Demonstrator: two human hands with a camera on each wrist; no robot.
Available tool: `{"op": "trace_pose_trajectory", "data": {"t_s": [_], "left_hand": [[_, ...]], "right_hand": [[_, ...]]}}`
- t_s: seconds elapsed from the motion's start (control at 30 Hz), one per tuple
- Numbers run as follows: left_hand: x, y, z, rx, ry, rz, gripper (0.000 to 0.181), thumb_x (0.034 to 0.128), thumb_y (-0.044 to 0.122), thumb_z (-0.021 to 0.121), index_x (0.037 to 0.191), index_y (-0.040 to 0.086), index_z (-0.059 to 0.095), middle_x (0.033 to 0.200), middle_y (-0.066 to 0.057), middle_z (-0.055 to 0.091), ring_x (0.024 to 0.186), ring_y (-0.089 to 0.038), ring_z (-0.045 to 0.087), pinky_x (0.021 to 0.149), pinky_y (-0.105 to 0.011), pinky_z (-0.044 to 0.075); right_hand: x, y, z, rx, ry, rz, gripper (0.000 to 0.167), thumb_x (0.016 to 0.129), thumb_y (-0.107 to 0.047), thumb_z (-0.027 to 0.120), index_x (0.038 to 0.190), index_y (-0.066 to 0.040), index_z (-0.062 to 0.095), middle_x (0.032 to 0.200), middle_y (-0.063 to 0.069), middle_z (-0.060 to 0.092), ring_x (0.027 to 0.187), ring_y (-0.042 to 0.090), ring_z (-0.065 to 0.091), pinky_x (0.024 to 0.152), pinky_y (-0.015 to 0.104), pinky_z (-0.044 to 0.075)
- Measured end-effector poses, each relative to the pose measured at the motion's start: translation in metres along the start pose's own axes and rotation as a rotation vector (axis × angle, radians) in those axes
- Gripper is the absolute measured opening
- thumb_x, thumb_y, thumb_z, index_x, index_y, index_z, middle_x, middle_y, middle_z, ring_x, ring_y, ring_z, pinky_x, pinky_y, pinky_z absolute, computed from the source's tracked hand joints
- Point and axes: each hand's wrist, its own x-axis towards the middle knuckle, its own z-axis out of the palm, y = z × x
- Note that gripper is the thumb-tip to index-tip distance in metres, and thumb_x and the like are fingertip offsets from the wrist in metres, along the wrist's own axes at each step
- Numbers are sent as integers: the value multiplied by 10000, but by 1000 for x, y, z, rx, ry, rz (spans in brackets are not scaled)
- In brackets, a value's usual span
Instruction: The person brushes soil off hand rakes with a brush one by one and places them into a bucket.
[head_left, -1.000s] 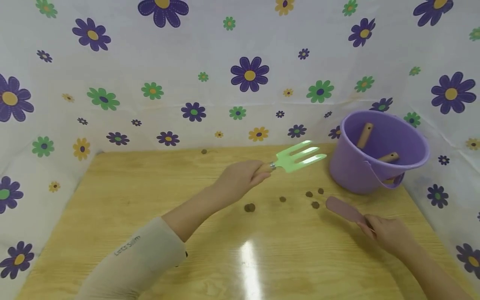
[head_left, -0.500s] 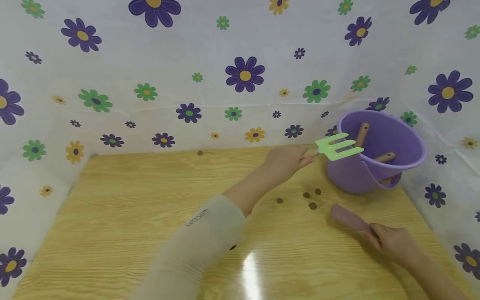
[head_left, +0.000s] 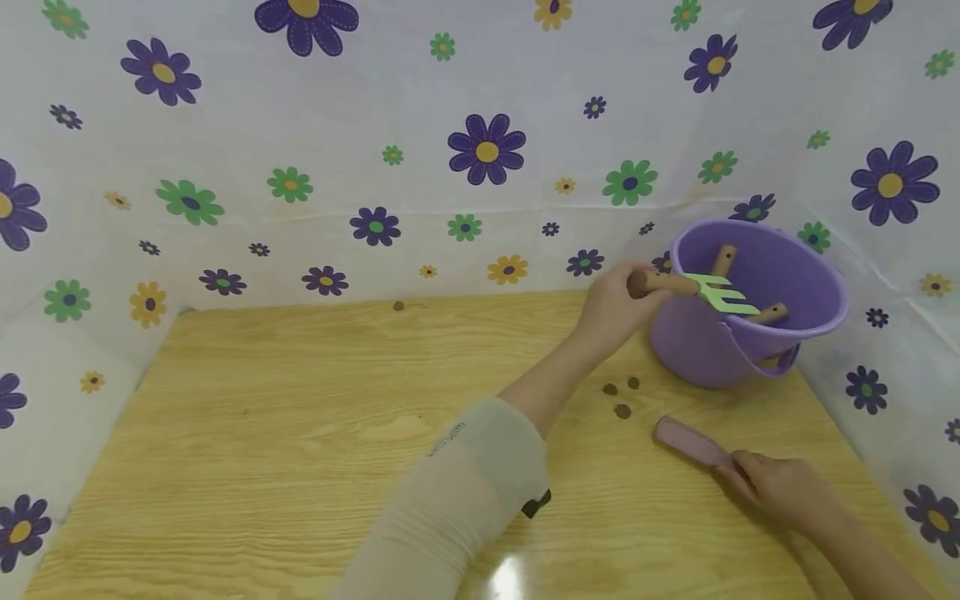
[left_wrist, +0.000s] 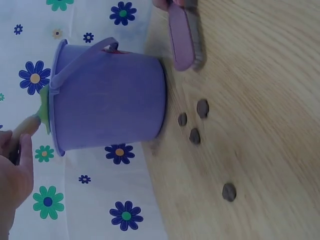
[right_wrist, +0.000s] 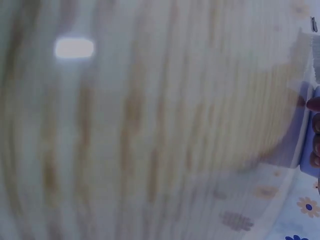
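My left hand (head_left: 617,307) holds a small garden fork (head_left: 720,293) by its wooden handle, its light green tines over the mouth of the purple bucket (head_left: 693,346). In the left wrist view the green fork head (left_wrist: 44,107) is partly hidden behind the bucket's rim. Low over the table, to the right, my right hand (head_left: 783,492) grips a mauve brush (head_left: 690,442) by its handle; its greyish bristles (left_wrist: 198,42) show in the left wrist view. Between brush and bucket lie small brown lumps (head_left: 622,411). Only fingertips (right_wrist: 315,122) of the right hand show in its wrist view.
Two wooden handles (head_left: 771,314) stick up inside the bucket, whose handle hangs at its front. Another brown speck (head_left: 399,306) lies at the back edge of the wooden table (head_left: 300,417). A white flowered cloth (head_left: 337,150) stands behind and at the sides.
My left hand has carried the fork right, from over the table to the bucket's mouth, and the fork now tilts down into it. The right hand with the brush has shifted slightly toward me.
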Motion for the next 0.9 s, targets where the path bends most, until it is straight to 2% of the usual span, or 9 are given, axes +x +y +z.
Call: {"op": "trace_pose_trajectory", "data": {"t_s": [0.07,0.17,0.23,0.3,0.43,0.5,0.6,0.8,0.9], "left_hand": [[-1,-2,3,-84,-69,23,360,886,173,677,1216,71,576,1131,-31,640,976,-65,610,786,-115,497],[-5,-7,6,-165,-212,46,392,889,120,664,1260,50,555,1174,-60,646,1004,-52,624,823,-113,495],[-8,-13,7,-165,-270,69,409,893,112,657,1278,32,543,1184,-90,640,1011,-64,622,839,-123,493],[-13,-19,5,-96,-287,94,403,902,139,650,1280,41,549,1190,-78,637,1015,-57,608,858,-123,481],[-22,-31,-4,184,-272,152,370,927,248,619,1275,131,575,1212,13,632,1045,-45,585,891,-150,463],[-27,-36,-9,286,-260,173,363,929,293,608,1270,171,584,1215,52,632,1051,-34,584,902,-170,461],[-35,-44,-17,299,-241,158,360,925,318,611,1261,190,596,1204,63,641,1047,-26,591,900,-189,471],[-61,-53,-42,304,-129,36,343,899,390,630,1199,225,644,1153,106,659,1019,-34,603,857,-248,502],[-75,-55,-56,317,-80,-6,332,891,412,631,1168,232,661,1133,119,664,1015,-61,616,846,-290,512]], "right_hand": [[0,0,2,-10,6,-1,551,1030,-454,251,716,-78,503,537,-3,501,377,145,416,306,302,322],[0,-1,4,-19,-1,18,565,1032,-457,240,766,-54,534,558,31,520,390,193,469,305,324,352],[-1,-1,5,-26,-10,37,592,1029,-471,225,803,-40,563,573,43,515,398,205,477,305,317,355],[0,-1,5,-28,-12,54,610,1025,-481,222,815,-35,580,581,41,491,399,185,448,306,300,346],[3,3,7,-19,-3,66,623,1021,-486,245,785,-30,597,611,29,452,423,147,398,326,282,344],[5,4,7,-12,-7,69,629,1021,-485,249,772,-24,598,624,24,445,438,138,393,340,277,357],[5,6,7,2,-21,67,657,1016,-497,244,774,-9,612,637,26,451,450,139,407,361,276,383],[6,7,6,36,-18,90,650,990,-550,278,769,-34,605,651,29,472,483,154,450,387,277,407],[8,8,5,48,-6,96,654,975,-575,301,795,-26,608,681,63,516,522,201,497,423,330,449]]}}
